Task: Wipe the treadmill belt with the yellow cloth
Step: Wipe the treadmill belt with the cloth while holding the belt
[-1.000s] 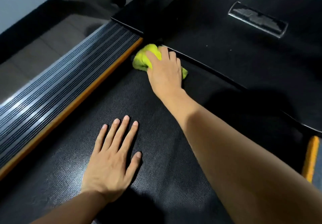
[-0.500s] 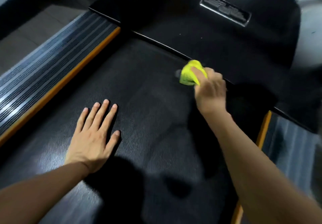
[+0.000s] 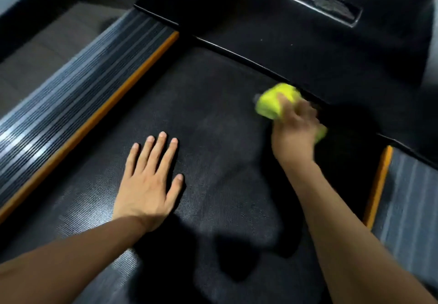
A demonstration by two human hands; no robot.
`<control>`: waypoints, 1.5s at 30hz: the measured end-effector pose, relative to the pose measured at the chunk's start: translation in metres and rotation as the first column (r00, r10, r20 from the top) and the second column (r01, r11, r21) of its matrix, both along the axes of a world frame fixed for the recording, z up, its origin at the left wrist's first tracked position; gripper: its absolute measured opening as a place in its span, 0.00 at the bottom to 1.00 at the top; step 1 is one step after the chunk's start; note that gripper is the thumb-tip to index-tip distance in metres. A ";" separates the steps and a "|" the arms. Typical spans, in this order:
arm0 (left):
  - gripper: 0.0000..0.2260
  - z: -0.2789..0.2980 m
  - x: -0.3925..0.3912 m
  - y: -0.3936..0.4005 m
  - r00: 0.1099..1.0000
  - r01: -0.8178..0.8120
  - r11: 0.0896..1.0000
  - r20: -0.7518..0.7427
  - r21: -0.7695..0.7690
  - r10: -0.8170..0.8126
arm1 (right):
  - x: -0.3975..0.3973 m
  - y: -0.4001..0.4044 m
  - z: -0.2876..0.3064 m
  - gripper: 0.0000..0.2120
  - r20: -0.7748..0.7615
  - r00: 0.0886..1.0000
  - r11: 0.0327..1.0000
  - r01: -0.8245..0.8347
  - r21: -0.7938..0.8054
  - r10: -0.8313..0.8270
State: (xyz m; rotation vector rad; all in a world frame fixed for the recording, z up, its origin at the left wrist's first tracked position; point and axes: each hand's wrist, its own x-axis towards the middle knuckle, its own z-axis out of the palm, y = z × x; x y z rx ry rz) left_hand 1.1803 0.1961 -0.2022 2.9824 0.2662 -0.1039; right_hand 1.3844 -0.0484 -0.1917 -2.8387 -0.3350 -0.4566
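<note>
Fingers [image 3: 283, 101] of the right hand [image 3: 295, 128] curl over a bunched yellow cloth [image 3: 272, 103], pinning it against the treadmill belt [image 3: 213, 119] at the belt's far end, just beside the thin seam where the black motor cover [image 3: 308, 50] begins. The hand is blurred, so exactly how each finger lies cannot be told, but the thumb side and knuckles wrap the wad, and a corner of cloth pokes out on the hand's far right side. Over on the near left, the left hand [image 3: 148, 185] rests flat on the belt with its fingers straight and slightly spread, holding nothing and well apart from the cloth. Beyond the hands, an orange-edged ribbed side rail [image 3: 78, 104] runs along the left of the belt, and its counterpart, the right side rail [image 3: 403, 199], shows at the lower right. The step in hand looks like sweeping the far strip of belt along the seam. To do it well, keep the palm pressing down so the whole wad drags rather than skips, run each pass fully from rail to rail, overlap the next pass nearer the body, and keep the flat hand braced so the belt does not creep. Opening the cloth out would cover more textured surface per stroke.
</note>
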 end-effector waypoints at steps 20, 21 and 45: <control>0.32 0.002 0.001 0.000 1.000 -0.014 1.000 -0.014 -0.014 0.013 | -0.030 -0.092 0.001 0.27 -0.029 0.999 0.998 0.033 0.060 -0.031; 0.32 0.002 0.001 0.000 1.000 -0.016 1.000 -0.011 -0.017 0.015 | -0.041 -0.112 0.004 0.27 -0.042 0.995 0.995 0.088 0.039 -0.086; 0.33 -0.003 0.001 0.004 1.000 0.016 1.000 0.001 -0.014 -0.016 | 0.060 0.187 -0.003 0.25 -0.052 0.898 0.893 -0.441 -0.088 0.438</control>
